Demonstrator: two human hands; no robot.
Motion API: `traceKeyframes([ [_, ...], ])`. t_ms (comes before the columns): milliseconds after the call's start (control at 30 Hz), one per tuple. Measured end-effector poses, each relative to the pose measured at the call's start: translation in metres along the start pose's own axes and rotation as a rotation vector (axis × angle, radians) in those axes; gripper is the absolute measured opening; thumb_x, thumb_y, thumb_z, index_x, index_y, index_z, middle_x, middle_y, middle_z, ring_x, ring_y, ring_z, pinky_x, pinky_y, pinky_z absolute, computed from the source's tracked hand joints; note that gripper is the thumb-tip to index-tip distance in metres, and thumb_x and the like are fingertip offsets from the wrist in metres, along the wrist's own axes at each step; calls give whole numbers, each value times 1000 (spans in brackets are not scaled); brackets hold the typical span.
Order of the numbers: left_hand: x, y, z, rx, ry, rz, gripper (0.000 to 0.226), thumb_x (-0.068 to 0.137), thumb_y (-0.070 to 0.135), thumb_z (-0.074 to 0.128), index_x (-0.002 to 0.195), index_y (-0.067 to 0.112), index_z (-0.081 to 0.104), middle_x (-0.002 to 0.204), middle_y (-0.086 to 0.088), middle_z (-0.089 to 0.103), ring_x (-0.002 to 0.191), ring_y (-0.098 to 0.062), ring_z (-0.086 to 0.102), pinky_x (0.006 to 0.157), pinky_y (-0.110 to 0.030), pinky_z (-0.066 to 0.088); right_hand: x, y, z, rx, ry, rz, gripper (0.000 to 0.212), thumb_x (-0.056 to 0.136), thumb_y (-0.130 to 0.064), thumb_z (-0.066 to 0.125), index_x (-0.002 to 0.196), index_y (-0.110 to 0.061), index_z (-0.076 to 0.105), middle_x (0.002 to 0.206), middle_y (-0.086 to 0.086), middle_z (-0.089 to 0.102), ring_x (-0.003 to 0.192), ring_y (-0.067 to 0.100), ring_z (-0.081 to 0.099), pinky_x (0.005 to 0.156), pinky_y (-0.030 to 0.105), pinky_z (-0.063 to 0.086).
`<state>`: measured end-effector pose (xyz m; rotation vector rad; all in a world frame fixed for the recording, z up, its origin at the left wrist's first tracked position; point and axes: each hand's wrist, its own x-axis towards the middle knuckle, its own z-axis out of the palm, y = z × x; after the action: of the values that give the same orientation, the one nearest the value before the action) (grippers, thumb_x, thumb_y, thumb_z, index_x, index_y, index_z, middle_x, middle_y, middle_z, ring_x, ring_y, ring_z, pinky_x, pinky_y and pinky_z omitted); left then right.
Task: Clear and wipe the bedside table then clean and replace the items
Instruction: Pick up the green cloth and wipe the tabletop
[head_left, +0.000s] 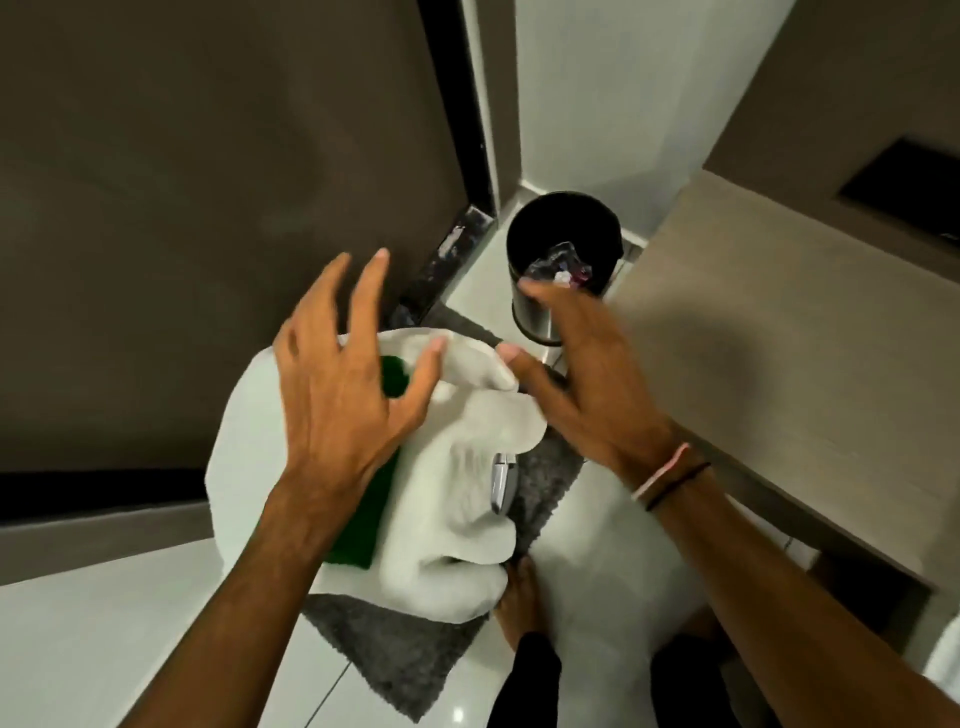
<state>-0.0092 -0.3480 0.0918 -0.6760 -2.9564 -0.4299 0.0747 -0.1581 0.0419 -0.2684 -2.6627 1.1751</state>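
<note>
A bunched white cloth (457, 509) sits low in the middle of the head view, above a grey floor mat. A green pad (358, 540) lies on it, partly hidden by my left arm. A shiny metal item (501, 483) peeks out of its folds. My left hand (343, 395) hovers over the cloth with fingers spread, its thumb on the cloth's top edge. My right hand (587, 384) is spread beside it, thumb tip at the same edge. Neither hand closes around anything. What bears the cloth is hidden.
A black-lined metal bin (540, 327) with wrappers (561, 267) inside stands in the corner just beyond my right hand. A beige tabletop (753, 364) runs along the right. The grey mat (395, 654) lies on white floor tiles, and my bare foot (522, 597) rests at its edge. Dark wall panels are on the left.
</note>
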Motion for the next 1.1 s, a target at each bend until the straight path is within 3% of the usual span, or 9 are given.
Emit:
traceKeyframes([
  [67, -12, -21, -13, -32, -28, -189, 67, 89, 47, 58, 148, 25, 35, 151, -12, 38, 135, -34, 45, 105, -55, 42, 2, -24, 25, 159, -152, 74, 55, 90, -49, 61, 133, -15, 58, 128, 5, 66, 118, 22, 60, 101, 44, 49],
  [167, -25, -66, -23, -17, -294, -483, 72, 83, 47, 71, 141, 25, 34, 140, -12, 46, 124, -39, 53, 96, -57, 49, 14, -59, 64, 276, -295, 208, 64, 80, -45, 77, 133, -15, 58, 118, 6, 69, 112, 23, 63, 101, 42, 50],
  [300, -28, -92, -14, -199, -648, -647, 91, 69, 45, 86, 141, 16, 38, 128, -14, 62, 114, -33, 61, 96, -43, 52, 32, -81, 97, 96, -383, 197, 56, 84, -34, 77, 131, -11, 58, 120, 10, 64, 119, 27, 54, 99, 40, 47],
  [467, -18, -106, -2, -399, -617, -687, 88, 43, 27, 92, 120, 13, 54, 113, -15, 71, 104, -35, 68, 94, -48, 56, 32, -75, 109, 107, -266, 245, 26, 85, -12, 74, 110, -11, 67, 112, 13, 63, 108, 32, 60, 91, 39, 51],
  [567, -2, -84, -3, -515, -647, -434, 52, 59, 4, 91, 100, 28, 70, 88, 2, 79, 92, -24, 74, 74, -24, 62, 27, -55, 97, 323, -190, 301, 23, 81, -14, 78, 99, -12, 64, 106, 13, 59, 100, 30, 58, 89, 34, 48],
  [733, 37, 20, -3, -511, -748, 32, 37, 68, 19, 91, 89, 41, 70, 82, 21, 74, 75, 5, 68, 64, -2, 49, -19, 21, 29, 891, 23, 570, 32, 90, 6, 66, 88, -20, 48, 55, -15, 56, 54, -5, 51, 58, 14, 44],
  [867, 37, 146, 78, -691, -1044, 143, 59, 62, 5, 93, 108, 30, 63, 100, 4, 74, 92, -12, 73, 80, -22, 60, -90, 115, -59, 1022, 446, 750, 38, 88, 18, 60, 91, -18, 50, 68, -12, 67, 65, -2, 62, 67, 15, 54],
  [1000, -19, 285, 198, -799, -1081, 157, 74, 56, 31, 85, 123, 32, 52, 106, 5, 73, 101, -13, 71, 94, -41, 58, -167, 212, -151, 603, 776, 910, 30, 92, 7, 63, 105, -18, 53, 91, -5, 68, 78, 0, 66, 71, 13, 53],
  [1100, -59, 349, 259, -703, -1038, 235, 81, 72, 39, 79, 144, 29, 42, 133, -6, 60, 120, -23, 62, 103, -46, 52, -217, 281, -187, -183, 655, 1063, 43, 91, -17, 66, 131, -11, 51, 121, 11, 62, 107, 26, 60, 92, 30, 52],
])
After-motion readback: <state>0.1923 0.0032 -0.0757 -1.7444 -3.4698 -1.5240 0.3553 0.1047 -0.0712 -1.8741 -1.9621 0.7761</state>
